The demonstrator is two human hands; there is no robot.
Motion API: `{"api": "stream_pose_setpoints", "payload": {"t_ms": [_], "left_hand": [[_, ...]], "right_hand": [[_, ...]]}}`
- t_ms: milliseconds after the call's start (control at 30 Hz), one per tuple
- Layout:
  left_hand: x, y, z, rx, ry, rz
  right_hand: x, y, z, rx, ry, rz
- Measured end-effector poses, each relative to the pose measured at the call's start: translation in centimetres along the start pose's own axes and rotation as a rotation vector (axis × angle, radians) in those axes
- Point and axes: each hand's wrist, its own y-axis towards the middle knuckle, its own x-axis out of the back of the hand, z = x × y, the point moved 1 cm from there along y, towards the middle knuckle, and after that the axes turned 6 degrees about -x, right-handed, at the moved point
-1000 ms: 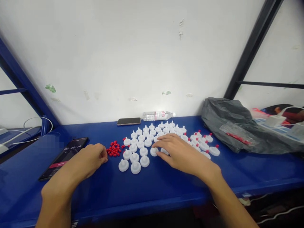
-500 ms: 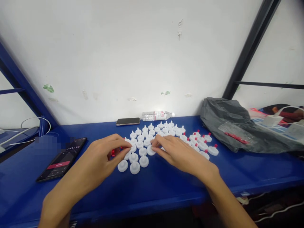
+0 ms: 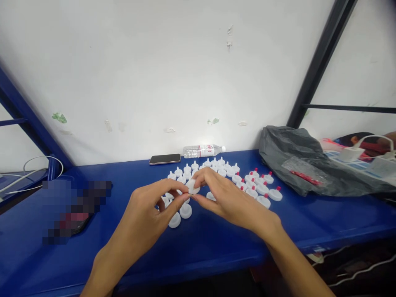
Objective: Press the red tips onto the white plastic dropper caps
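My right hand [image 3: 227, 198] grips a white nozzle cap [image 3: 193, 188], lifted and tilted, between thumb and fingers. Closed in a pinch, my left hand [image 3: 151, 206] meets it at the nozzle end, with a bit of red showing at the fingertips; it looks like a small red tip cap, mostly hidden. Around and behind my hands stand many white nozzle caps [image 3: 186, 210], their spouts pointing up and bare. On the right is a group of white nozzle caps with red tips [image 3: 275, 194]. My left hand covers the area where loose red tip caps lay.
A phone [image 3: 165, 159] and a clear water bottle [image 3: 204, 151] lie along the wall. At the right, a grey plastic bag [image 3: 278, 165] carries a clear packet of red pieces [image 3: 306, 175]. Another phone [image 3: 81, 225], partly blurred, is at the left on the blue table [image 3: 216, 247].
My right hand has raised a white nozzle cap from the table. My left hand has moved right from the red tip caps, and both hands' fingertips now meet at the nozzle cap.
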Motion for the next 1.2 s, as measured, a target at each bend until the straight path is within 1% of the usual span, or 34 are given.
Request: {"api": "stream_pose_setpoints", "payload": {"t_ms": [100, 200, 300, 367, 433, 500, 600, 667, 800, 1000, 1200], "left_hand": [[-0.3, 0.0, -0.2, -0.007, -0.012, 0.003], [-0.5, 0.1, -0.4, -0.014, -0.023, -0.023], [-0.5, 0.2, -0.6, -0.004, -0.040, -0.045], [-0.6, 0.3, -0.7, 0.003, -0.063, -0.039], [-0.7, 0.3, -0.6, 0.016, -0.079, -0.030], [-0.8, 0.3, -0.5, 0.042, -0.082, -0.015], [-0.9, 0.2, -0.4, 0.077, -0.096, -0.004], [-0.9, 0.2, -0.3, 0.094, -0.119, -0.028], [-1.1, 0.3, -0.5, 0.130, -0.151, -0.063], [-1.2, 0.3, -0.3, 0.120, -0.181, -0.135], [-1.2, 0.2, -0.3, 0.122, -0.162, -0.131]], "right_hand": [[0.0, 0.1, 0.0, 0.011, -0.017, -0.009], [0.0, 0.2, -0.2, 0.046, -0.075, -0.034], [-0.1, 0.4, -0.5, 0.122, -0.157, -0.141], [0.0, 0.4, -0.6, 0.168, -0.217, -0.226], [0.0, 0.4, -0.7, 0.201, -0.248, -0.276], [0.1, 0.3, -0.7, 0.209, -0.240, -0.278], [-0.1, 0.3, -0.7, 0.180, -0.184, -0.240], [-0.3, 0.4, -0.7, 0.173, -0.124, -0.234], [-0.8, 0.6, -0.8, 0.208, -0.030, -0.259], [-0.9, 0.6, -1.0, 0.245, -0.073, -0.294], [-0.9, 0.4, -1.0, 0.228, -0.142, -0.315]]}}
